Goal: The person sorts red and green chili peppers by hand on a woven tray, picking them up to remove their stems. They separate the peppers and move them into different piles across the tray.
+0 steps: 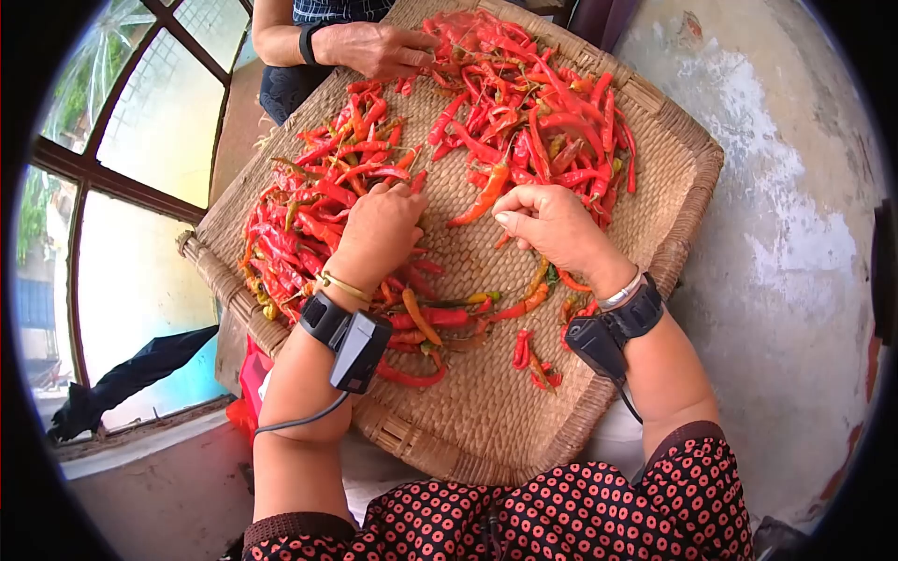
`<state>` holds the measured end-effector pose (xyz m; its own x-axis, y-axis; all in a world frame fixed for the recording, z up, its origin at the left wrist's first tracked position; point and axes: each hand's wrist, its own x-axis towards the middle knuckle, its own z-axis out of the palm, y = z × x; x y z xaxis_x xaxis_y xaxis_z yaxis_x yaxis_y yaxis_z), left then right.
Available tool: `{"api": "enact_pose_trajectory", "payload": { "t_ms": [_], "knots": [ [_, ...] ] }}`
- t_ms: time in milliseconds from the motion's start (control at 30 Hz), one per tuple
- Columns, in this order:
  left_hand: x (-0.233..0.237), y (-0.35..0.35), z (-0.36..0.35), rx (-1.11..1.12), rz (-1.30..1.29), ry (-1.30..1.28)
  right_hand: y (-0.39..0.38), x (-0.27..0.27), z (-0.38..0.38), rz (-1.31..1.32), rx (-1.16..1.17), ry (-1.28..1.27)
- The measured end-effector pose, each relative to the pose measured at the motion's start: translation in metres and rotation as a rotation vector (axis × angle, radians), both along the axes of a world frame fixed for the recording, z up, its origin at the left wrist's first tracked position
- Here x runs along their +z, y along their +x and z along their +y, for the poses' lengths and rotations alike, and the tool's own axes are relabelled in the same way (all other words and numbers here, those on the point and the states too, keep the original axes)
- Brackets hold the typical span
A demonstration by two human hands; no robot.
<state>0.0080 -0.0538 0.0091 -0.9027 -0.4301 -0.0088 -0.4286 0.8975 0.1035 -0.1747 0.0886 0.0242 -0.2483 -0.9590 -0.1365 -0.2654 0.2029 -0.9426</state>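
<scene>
My left hand is closed over the left heap of red chili peppers, fingers curled down. A red chili pepper pokes out at its fingertips. Thumb and forefinger of my right hand are pinched together; anything between them is too small to make out. Just left of that pinch lies an orange-red chili pepper, its stem pointing away from me. Below the hands, an orange chili pepper rests across red ones. A few small red chili pieces lie apart, nearer to me.
The peppers lie on a large woven tray with a thick rim. Across it, another person's hand touches the far heap of chili peppers. Windows and a dark folded umbrella are at left; a peeling wall stands at right.
</scene>
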Motion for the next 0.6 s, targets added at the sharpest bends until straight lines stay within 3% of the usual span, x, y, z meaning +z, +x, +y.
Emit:
{"api": "enact_pose_trajectory", "payload": {
  "t_ms": [233, 333, 367, 433, 500, 567, 600],
  "knots": [
    [0.007, -0.004, 0.007, -0.056, 0.131, -0.033, 0.002, -0.005, -0.001, 0.044, 0.014, 0.030],
    [0.019, -0.014, 0.025, -0.069, 0.417, 0.308, 0.003, -0.005, 0.000, 0.047, 0.033, 0.047],
    [0.018, -0.016, 0.029, -0.069, 0.418, 0.309, 0.004, -0.004, 0.000, 0.071, 0.089, 0.029],
    [0.016, -0.019, 0.034, -0.102, 0.532, 0.552, 0.007, -0.004, 0.001, 0.097, 0.147, 0.012],
    [0.016, -0.019, 0.039, -0.129, 0.561, 0.542, 0.008, -0.005, 0.001, 0.062, 0.214, -0.050],
    [0.018, -0.019, 0.044, 0.085, 0.569, 0.948, 0.008, -0.004, 0.000, -0.037, 0.184, -0.001],
    [0.017, -0.020, 0.044, 0.085, 0.569, 0.951, 0.007, -0.004, 0.000, -0.134, 0.151, 0.045]
  ]
}}
